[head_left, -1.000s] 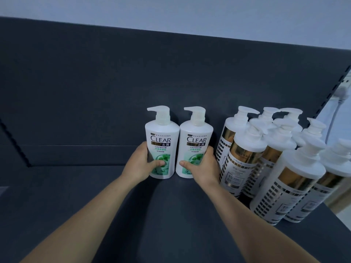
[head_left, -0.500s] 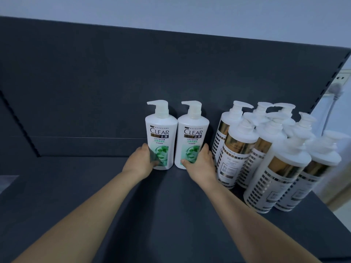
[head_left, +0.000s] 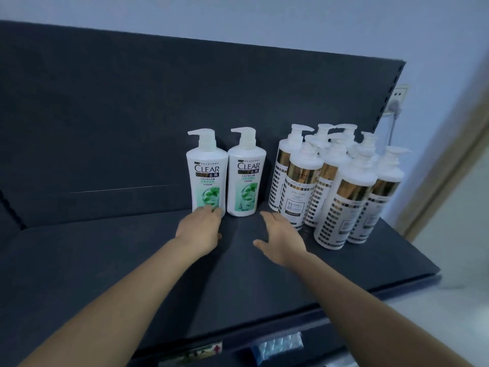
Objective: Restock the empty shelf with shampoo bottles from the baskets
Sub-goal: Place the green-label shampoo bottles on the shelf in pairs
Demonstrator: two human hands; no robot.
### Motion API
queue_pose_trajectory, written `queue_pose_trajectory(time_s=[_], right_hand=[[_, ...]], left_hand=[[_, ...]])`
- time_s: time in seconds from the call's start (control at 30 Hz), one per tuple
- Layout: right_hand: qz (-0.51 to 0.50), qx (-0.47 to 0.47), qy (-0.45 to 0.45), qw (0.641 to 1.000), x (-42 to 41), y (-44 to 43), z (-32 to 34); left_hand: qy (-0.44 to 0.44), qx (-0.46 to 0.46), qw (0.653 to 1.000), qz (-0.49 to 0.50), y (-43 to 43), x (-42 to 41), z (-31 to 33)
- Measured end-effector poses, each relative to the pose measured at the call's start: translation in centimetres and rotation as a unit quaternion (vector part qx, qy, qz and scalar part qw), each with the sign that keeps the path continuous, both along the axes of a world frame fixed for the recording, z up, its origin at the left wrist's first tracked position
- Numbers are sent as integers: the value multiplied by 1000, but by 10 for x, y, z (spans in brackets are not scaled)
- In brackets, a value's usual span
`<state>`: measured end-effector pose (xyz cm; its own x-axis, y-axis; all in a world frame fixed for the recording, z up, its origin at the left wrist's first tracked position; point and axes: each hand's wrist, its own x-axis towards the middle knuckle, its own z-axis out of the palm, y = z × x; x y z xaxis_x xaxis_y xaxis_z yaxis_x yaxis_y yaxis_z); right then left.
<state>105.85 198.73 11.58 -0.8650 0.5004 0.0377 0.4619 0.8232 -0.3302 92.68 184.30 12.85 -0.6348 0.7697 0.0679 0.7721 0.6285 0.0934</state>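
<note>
White rear bottles (head_left: 325, 129) half-hidden behind front bottles (head_left: 304, 181).

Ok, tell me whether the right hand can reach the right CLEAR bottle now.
Probably yes: the right hand lies open just short of the right CLEAR bottle, with only bare shelf between them.

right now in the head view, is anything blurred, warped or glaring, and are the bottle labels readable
Head view: wide-angle bend curves the shelf's back panel; the CLEAR lettering on the two green-label bottles reads sharp; gold bands on the white-and-gold bottles catch glare; tags on the shelf's front edge are blurred.
</note>
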Motion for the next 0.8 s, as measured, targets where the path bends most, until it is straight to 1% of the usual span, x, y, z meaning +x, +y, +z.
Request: queue_pose_trajectory(time_s=[0.13, 0.23, 0.43, 0.53, 0.63, 0.8], right_hand=[[-74, 36, -16, 996, 21, -18, 5], [-138, 55, -45, 988, 41, -38, 5], [-265, 53, -69, 960, 93, -83, 11], [-312, 62, -74, 945, 123, -104, 13], [-352, 61, -75, 931, 157, -124, 16], [-425, 52, -103, 898, 220, -163, 13]], left_hand=[[29, -5, 996, -86, -6, 0, -2], [39, -5, 988, -152, -14, 5, -2], [56, -3, 965, -255, -25, 27, 2], [59, 0, 952, -301, -24, 50, 4], [66, 24, 935, -349, -21, 80, 8], [70, 34, 901, -427, -23, 143, 8]])
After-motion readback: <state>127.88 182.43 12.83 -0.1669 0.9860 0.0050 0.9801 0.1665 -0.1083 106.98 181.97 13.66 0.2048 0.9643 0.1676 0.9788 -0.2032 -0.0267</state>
